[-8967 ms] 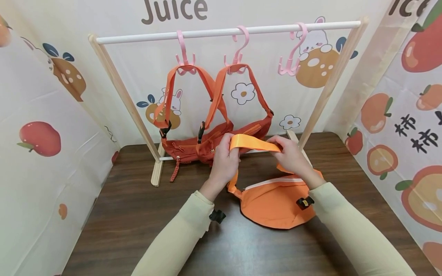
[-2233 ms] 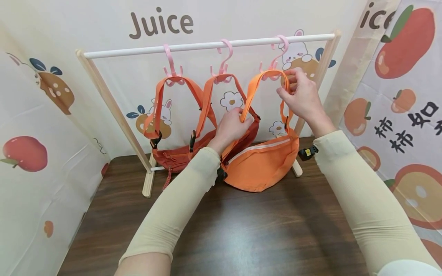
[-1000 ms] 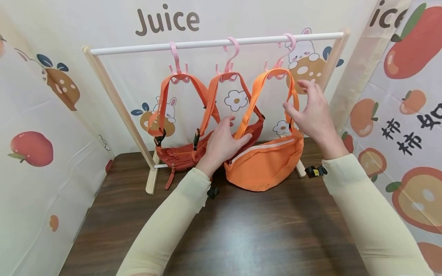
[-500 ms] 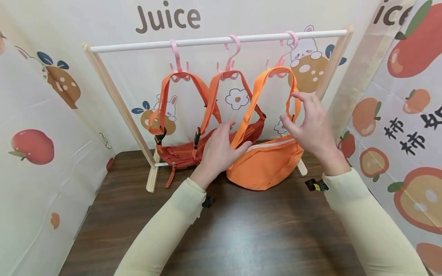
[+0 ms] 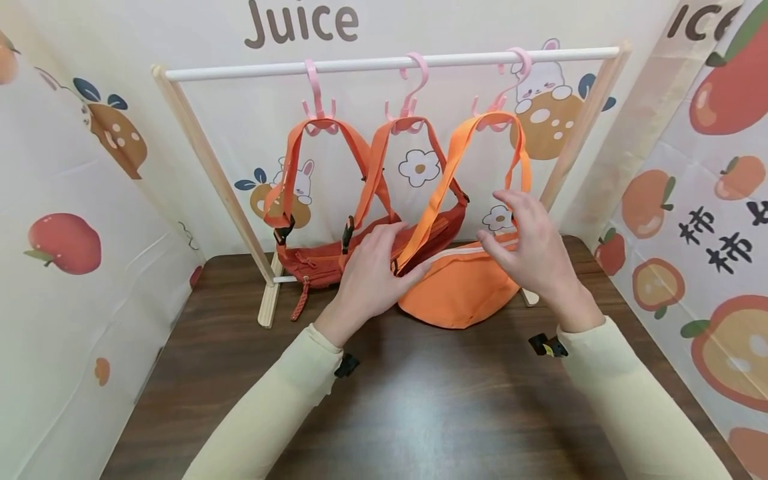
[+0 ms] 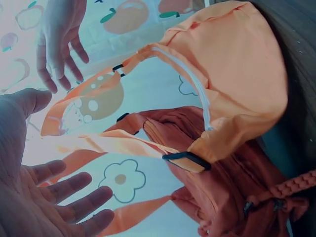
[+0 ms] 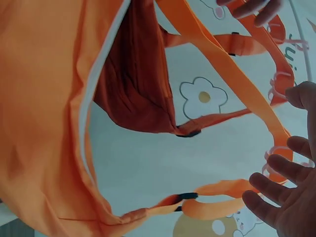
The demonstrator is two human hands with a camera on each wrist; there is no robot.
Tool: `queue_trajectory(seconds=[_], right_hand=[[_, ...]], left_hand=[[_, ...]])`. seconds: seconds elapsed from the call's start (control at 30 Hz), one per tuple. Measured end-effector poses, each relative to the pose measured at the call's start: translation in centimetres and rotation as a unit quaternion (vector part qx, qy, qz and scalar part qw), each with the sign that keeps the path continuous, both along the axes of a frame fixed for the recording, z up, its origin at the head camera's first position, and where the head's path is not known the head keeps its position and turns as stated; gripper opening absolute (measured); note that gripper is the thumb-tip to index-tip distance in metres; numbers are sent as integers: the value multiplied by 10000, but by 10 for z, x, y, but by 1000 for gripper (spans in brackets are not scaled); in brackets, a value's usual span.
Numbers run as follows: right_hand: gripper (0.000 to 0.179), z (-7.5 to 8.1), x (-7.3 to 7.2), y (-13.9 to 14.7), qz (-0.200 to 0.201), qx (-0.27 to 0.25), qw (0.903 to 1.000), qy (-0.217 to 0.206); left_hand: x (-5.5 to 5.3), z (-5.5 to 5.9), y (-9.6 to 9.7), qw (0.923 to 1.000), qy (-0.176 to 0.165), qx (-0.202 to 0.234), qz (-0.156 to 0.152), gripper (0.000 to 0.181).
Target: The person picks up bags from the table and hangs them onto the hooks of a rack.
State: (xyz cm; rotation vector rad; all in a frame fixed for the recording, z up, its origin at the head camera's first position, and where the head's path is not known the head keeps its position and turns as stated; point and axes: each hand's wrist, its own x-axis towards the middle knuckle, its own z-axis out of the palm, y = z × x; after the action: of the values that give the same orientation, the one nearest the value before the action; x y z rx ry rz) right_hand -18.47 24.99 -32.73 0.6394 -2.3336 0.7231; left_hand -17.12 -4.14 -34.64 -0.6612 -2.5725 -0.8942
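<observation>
An orange waist bag [image 5: 462, 287] with a white zip hangs by its orange strap [image 5: 447, 170] from the right pink hook [image 5: 501, 100]. My left hand [image 5: 375, 273] is just left of that bag, fingers extended and thumb apart, holding nothing. On the other side, my right hand [image 5: 531, 250] is near the bag's right end and covers part of it, its fingers loosely spread around nothing. Rust-red waist bags [image 5: 324, 260] hang by straps from the left hook [image 5: 317, 93] and middle hook [image 5: 414, 90], overlapping each other. The right wrist view shows the orange bag [image 7: 44, 98] up close.
A white rail [image 5: 360, 65] on a wooden frame [image 5: 213, 173] carries the hooks at the back of the dark wooden table [image 5: 408, 413]. Printed cloth [image 5: 66, 333] walls the table at the back and both sides. A braided zip pull [image 5: 302, 300] dangles at the left.
Earlier both hands held the orange strap while its bag lay on the table. The strap then went onto the right hook; both hands have since let go and drawn back downward.
</observation>
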Motion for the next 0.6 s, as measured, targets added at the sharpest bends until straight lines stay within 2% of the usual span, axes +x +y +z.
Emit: queue_trajectory(seconds=[0.17,0.6], right_hand=[[73,-12,6,-1,70,204,9997,-128],[78,-39,19,-3,22,640,9971,-401]], left_hand=[[7,-6,-9,9996,258,-26,-89,73],[20,-25,-39,9972,645,-370,42,75]])
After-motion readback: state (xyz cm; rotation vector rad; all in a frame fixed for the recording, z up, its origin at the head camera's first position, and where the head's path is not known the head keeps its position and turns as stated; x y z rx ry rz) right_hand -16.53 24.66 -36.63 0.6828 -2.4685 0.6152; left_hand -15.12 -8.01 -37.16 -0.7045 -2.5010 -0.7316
